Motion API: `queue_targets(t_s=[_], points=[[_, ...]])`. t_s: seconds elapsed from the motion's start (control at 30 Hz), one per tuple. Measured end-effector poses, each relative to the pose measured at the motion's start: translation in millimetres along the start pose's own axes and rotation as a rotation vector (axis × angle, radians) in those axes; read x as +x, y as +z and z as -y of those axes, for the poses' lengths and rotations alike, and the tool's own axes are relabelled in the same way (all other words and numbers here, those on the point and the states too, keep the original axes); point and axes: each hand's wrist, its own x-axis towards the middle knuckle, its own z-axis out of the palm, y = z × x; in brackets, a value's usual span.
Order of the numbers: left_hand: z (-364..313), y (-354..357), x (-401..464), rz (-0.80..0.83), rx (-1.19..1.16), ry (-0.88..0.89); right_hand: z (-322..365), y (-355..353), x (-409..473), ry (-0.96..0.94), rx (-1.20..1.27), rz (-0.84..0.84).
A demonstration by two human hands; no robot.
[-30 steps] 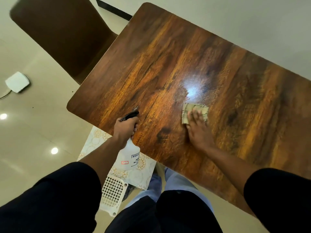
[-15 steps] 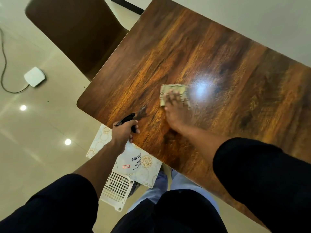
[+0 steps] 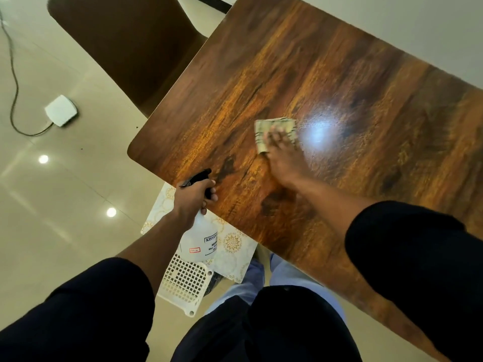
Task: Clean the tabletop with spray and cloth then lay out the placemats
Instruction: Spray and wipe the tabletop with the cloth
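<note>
floor, far left: glossy beige tiles (image 3: 65,205) with a couple of ceiling-light reflections, plus a small white box (image 3: 61,113) in the upper left with a dark cable (image 3: 14,82) snaking off it
chair: brown chair (image 3: 130,43) at the top left, tucked against the table's far-left edge
left hand: left hand (image 3: 192,198) sits lower centre-left, right at the near edge of the table, fingers curled around the black trigger head of the bottle
spray bottle: white spray bottle (image 3: 200,240) hangs below that hand, off the table edge, printed label facing the camera, nozzle pointing up and to the right over the wood
placemats: pale patterned placemats (image 3: 232,244) peek out just under the table's edge, lower centre, behind the bottle, can't tell how many are stacked
basket: white lattice basket thing (image 3: 184,282) right below the bottle, partly under the mats
tabletop: dark glossy wood-grain tabletop (image 3: 339,74) fills the centre and right, with a bright light glare near the middle
cloth: small folded cloth (image 3: 261,129) flat on the wood in the centre, just left of the glare
right hand: right hand (image 3: 283,158) lies palm down on the cloth, fingers straight and pressing it to the table, a bit blurred
sleeves: dark sleeves (image 3: 418,270) on both arms along the bottom
</note>
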Motion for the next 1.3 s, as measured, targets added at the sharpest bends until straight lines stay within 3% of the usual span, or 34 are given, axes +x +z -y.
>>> queue_targets(t_s=[0.17,0.3,0.37,0.57,0.73,0.93,1.17,1.3], points=[[9.4,11.0,-1.8,0.025,-0.004,-0.004,-57.7,-17.3,-1.7,0.324,0.073,-0.057],[10.4,26.1,-4.0,0.054,-0.012,0.001,-24.8,-9.7,-1.5,0.436,0.149,-0.107],[5.6,34.6,-4.3,0.055,-0.003,0.012,0.7,-1.3,-8.2,0.343,0.151,-0.111],[-9.0,62.0,4.6,0.017,0.007,-0.020,36.1,34.5,-44.8,-0.207,0.011,0.062],[-20.7,90.1,6.8,0.047,0.006,-0.019,-15.0,17.5,-28.0,-0.324,-0.020,0.114],[-33.6,132.7,0.3,0.058,0.037,0.031,-106.4,-23.6,2.6,0.020,0.034,-0.015],[-47.3,186.3,6.2,0.152,0.124,0.036,-226.1,-60.7,-36.9,0.570,0.167,-0.188],[-59.3,206.3,10.4,0.159,0.114,0.036,-237.0,-59.6,-33.3,0.753,0.175,-0.237]])
